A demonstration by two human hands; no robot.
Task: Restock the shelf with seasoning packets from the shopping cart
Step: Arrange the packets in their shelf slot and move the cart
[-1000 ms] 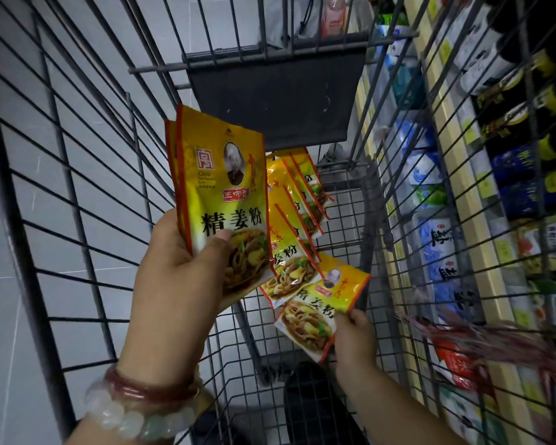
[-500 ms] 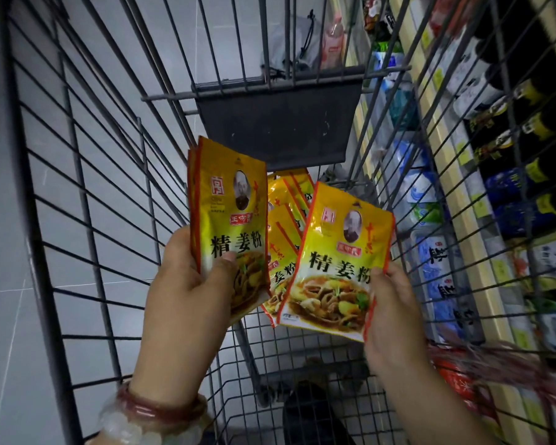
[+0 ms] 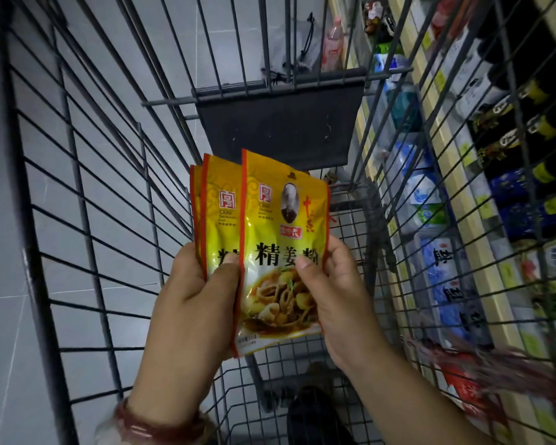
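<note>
Inside the wire shopping cart (image 3: pixel 87 200) I hold yellow seasoning packets with red edges. My left hand (image 3: pixel 193 303) grips a small stack of packets (image 3: pixel 219 200) by the lower left side, thumb on the front. My right hand (image 3: pixel 341 290) pinches the front packet (image 3: pixel 283 252) at its right edge and holds it overlapped on the stack. The packets still lying in the cart are hidden behind these.
The store shelf (image 3: pixel 463 194) runs along the right of the cart, with dark bottles (image 3: pixel 520 130) higher up and blue-and-white bags (image 3: pixel 443 271) lower down. The cart's grey child-seat flap (image 3: pixel 280 123) stands at the far end. Grey tiled floor lies to the left.
My right hand lifted one packet from the cart floor and brought it left onto the stack in my left hand. The view has shifted, and the loose packets below are now covered.
</note>
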